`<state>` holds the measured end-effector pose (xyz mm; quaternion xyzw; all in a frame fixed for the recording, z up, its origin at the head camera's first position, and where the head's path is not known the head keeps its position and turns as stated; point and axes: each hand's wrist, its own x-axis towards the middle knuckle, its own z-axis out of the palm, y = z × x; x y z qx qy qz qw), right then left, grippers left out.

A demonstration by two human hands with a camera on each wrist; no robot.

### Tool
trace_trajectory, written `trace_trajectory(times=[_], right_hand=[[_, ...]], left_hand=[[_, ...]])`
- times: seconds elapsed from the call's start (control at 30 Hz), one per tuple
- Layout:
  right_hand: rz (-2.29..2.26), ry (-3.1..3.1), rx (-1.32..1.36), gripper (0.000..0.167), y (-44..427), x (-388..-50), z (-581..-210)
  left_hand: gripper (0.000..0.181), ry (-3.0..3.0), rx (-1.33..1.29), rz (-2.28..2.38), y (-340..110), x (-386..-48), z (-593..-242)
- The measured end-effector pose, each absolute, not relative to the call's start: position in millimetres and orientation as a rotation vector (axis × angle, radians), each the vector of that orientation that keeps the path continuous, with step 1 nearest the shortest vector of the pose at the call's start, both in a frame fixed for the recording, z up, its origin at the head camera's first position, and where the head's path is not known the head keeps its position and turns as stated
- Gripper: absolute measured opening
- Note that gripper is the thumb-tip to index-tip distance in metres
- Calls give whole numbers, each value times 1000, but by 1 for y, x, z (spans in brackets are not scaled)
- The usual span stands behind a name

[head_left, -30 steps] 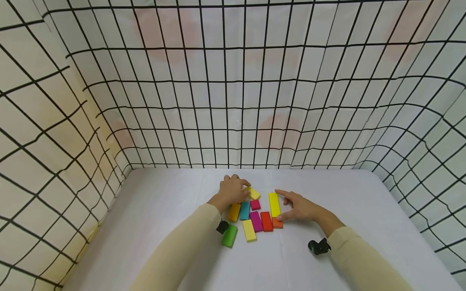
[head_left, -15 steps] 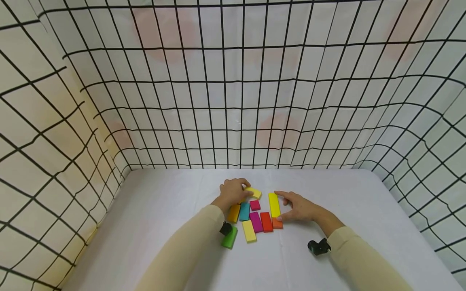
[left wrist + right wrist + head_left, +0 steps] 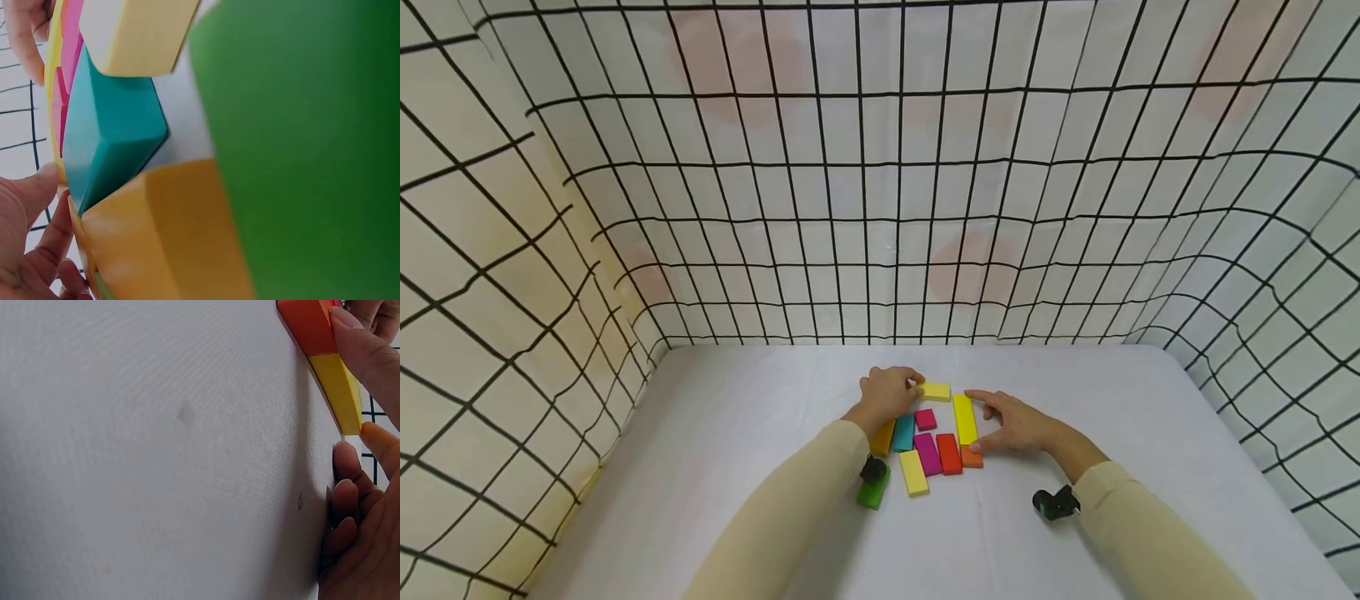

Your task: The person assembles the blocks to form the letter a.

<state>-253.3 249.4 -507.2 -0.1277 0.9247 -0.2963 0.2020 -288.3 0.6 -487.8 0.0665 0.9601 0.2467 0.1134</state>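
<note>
At the far side of a group of coloured blocks, my left hand (image 3: 887, 394) pinches the left end of a pale yellow block (image 3: 936, 392) between thumb and index finger. My right hand (image 3: 1018, 423) lies to the right of the group. Its extended index fingertip touches the far end of a bright yellow block (image 3: 340, 394), while its thumb rests on the orange-red block (image 3: 309, 325) that abuts it. Between the hands lie a small pink block (image 3: 926, 419), a teal block (image 3: 904, 433), a magenta block (image 3: 928, 454) and a red block (image 3: 949, 454).
An amber block (image 3: 187, 231) and a green block (image 3: 300, 125) lie under the left wrist, partly covered by it in the head view. Another pale yellow block (image 3: 913, 472) sits nearest the person. Black wire mesh (image 3: 880, 192) stands around the white tabletop (image 3: 737, 433).
My left hand has slid the pale yellow block to the right and turned it, so it now lies nearly crosswise near the bright yellow block's far end. My right hand has stayed nearly still.
</note>
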Motion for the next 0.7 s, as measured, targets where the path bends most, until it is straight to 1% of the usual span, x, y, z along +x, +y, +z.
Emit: trace_trajectory(times=[0.13,0.33,0.7], right_hand=[[-862,2565,-343,96,248,-254,-509],[-857,2573,-333,98,248,-253,-508],[-880,2551,-299,98,250,-255,-510]], left_hand=[[29,2821,202,719,1,-289,-487],[29,2828,212,721,2,-291,-488],[29,2837,194,720,8,-293,-490]])
